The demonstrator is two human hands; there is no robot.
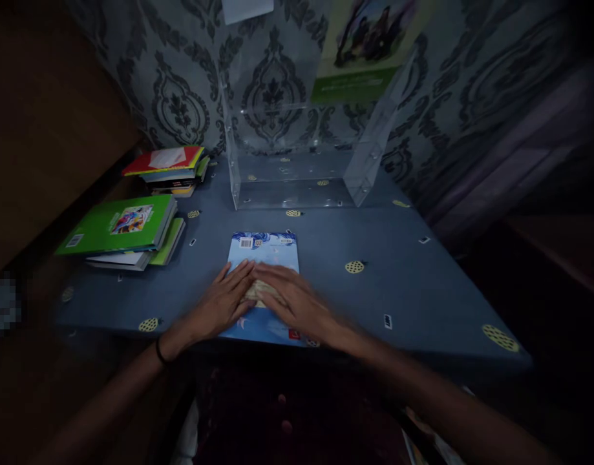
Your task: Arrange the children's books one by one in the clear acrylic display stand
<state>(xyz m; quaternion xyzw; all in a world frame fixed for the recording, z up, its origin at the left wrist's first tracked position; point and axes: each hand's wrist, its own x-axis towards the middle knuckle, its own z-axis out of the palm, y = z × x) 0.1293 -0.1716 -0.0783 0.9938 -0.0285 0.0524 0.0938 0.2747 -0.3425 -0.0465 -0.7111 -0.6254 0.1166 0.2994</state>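
Note:
A blue book (264,325), its barcode side up, lies near the table's front edge. A crumpled beige cloth (258,292) rests on the middle of its cover. My right hand (297,300) is over the cloth and pressed onto it, its fingers slightly blurred. On the book's left part lies my left hand (223,303), palm down with the fingers stretched out and the tips beside the cloth. Part of the cloth is hidden under both hands.
Two stacks of books stand at the left, one topped by a green book (125,226), the other by a red book (163,159). Behind is a clear acrylic stand (362,171) with a green-bottomed book (359,71) on top. The blue patterned tablecloth (398,290) covers the table.

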